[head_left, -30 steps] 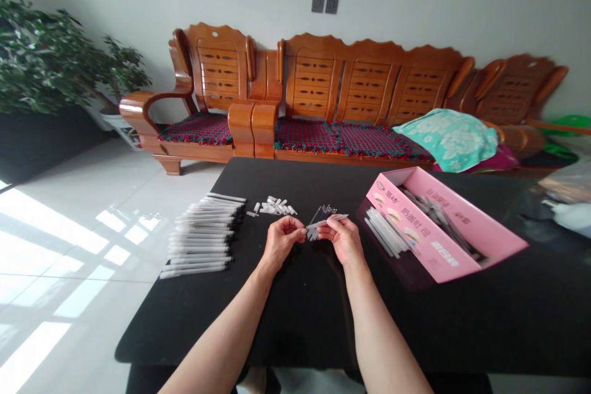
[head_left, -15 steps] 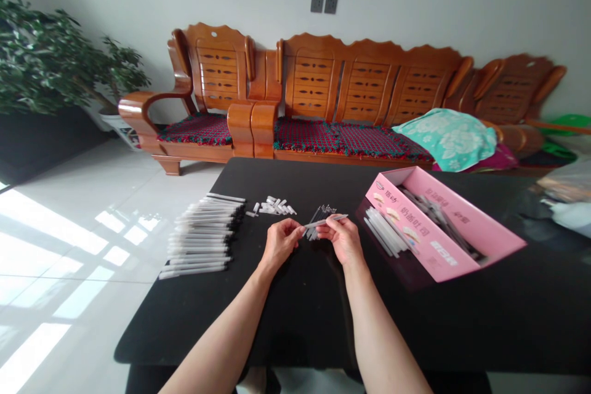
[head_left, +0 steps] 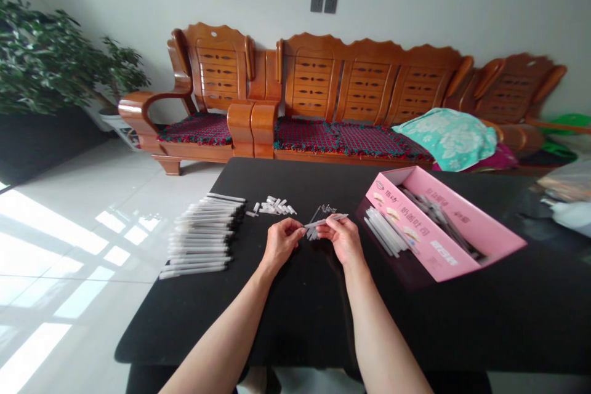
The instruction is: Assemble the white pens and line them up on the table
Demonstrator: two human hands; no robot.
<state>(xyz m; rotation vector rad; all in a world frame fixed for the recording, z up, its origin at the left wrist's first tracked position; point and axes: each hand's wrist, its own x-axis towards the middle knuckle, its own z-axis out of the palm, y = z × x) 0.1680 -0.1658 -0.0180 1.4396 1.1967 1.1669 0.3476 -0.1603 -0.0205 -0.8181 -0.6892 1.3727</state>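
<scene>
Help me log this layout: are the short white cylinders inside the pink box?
No, the short white cylinders lie on the black table, beyond the left hand, outside the pink cardboard box.

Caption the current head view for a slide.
Left hand and right hand hold a slim pale tube over a black table, open pink box at right.

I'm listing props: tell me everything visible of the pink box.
The box is pink, long, open-topped, apparently cardboard. Characters and small pictures are printed on its near side; more characters show on the far inner wall. Slim dark items lie jumbled inside. It stands slantwise on the black table, right of the right hand; neither hand touches it. White tubes lie close beside it; whether they touch is unclear.
</scene>
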